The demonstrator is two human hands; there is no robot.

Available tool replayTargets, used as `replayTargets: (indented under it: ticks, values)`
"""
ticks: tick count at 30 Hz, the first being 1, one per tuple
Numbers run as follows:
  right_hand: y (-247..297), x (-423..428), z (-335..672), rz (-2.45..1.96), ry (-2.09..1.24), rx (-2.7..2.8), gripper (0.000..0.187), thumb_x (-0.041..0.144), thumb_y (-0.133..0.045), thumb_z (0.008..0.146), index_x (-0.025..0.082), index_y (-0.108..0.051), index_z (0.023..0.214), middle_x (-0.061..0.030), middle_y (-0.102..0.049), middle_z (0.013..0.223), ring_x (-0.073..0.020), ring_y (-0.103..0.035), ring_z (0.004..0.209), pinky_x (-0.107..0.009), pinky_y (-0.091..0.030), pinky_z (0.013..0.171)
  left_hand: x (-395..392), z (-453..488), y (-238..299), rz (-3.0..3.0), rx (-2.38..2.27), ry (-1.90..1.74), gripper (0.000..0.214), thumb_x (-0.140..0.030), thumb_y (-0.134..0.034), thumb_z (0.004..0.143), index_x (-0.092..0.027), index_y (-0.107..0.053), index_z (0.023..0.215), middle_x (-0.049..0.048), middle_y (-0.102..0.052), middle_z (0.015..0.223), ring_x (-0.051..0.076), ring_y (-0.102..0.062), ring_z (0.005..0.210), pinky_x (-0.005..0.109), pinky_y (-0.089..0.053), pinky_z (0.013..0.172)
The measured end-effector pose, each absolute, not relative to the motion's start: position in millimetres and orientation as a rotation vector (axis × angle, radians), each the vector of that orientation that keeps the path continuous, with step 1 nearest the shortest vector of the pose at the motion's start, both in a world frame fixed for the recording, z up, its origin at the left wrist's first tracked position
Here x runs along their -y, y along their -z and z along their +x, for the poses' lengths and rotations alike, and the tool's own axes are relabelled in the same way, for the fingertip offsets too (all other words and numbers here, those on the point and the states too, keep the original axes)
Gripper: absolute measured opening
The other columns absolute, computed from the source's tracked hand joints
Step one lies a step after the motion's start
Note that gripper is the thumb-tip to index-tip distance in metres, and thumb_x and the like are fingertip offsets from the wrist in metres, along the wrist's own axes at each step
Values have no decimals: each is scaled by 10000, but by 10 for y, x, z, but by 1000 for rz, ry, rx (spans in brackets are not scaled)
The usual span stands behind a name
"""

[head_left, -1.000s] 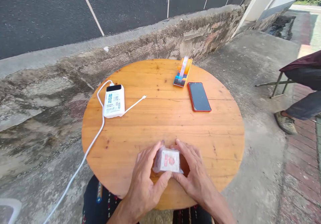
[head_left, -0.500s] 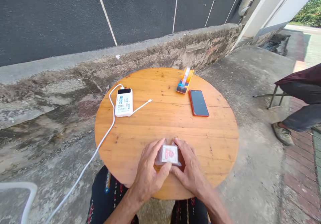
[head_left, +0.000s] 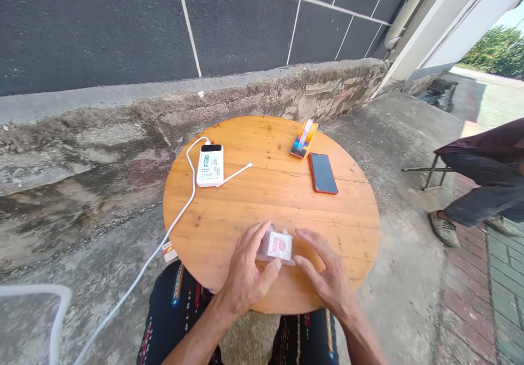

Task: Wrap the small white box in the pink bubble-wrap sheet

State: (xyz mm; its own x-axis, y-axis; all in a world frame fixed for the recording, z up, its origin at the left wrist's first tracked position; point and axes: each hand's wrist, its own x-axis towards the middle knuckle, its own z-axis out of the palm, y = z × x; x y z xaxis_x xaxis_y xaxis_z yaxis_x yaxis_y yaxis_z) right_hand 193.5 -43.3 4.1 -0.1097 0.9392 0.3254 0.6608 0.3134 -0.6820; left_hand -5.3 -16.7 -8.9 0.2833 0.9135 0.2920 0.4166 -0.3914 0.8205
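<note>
A small packet (head_left: pixel 279 245) in clear plastic, white with a red mark, lies near the front edge of a round wooden table (head_left: pixel 245 207). My left hand (head_left: pixel 248 275) is closed on the packet's left side, thumb under its front edge. My right hand (head_left: pixel 325 275) sits just right of the packet with its fingers spread, slightly apart from it. Farther back lie a white power bank (head_left: pixel 210 165) with a white cable (head_left: pixel 176 220), a red-edged phone (head_left: pixel 323 173) face up, and an orange packaged item (head_left: pixel 303 138).
A low concrete ledge (head_left: pixel 123 119) and dark tiled wall stand behind the table. Another person's legs and shoes (head_left: pixel 444 228) show at the right beside a metal chair frame (head_left: pixel 432 169). The cable trails off the table to the lower left over rough concrete.
My right hand has come off the packet and shifted a little right, fingers spreading. My left hand keeps hold. The camera has tilted up, so the table looks smaller.
</note>
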Motion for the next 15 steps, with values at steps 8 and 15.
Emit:
replayTargets:
  ticks: [8,15]
  values:
    - [-302,258,1894,-1315,-320,2043,164,183,-549,893,224,-657,1009,-66,-640,1021,-189,-602,955,-327,-499,808,190,-68,115,1857,-1181,-1086,573,-281,-549,848,-221,-345,1380,97,-490,1345,230,-469,1235,408,-386,1045]
    - [-318,161,1785,-1288,-152,2176,117,198,-580,881,221,-664,958,-69,-637,997,-194,-574,859,-339,-451,732,184,-57,158,1875,-1195,-1093,554,-267,-544,851,-200,-352,1367,108,-510,1327,229,-475,1226,414,-385,1039]
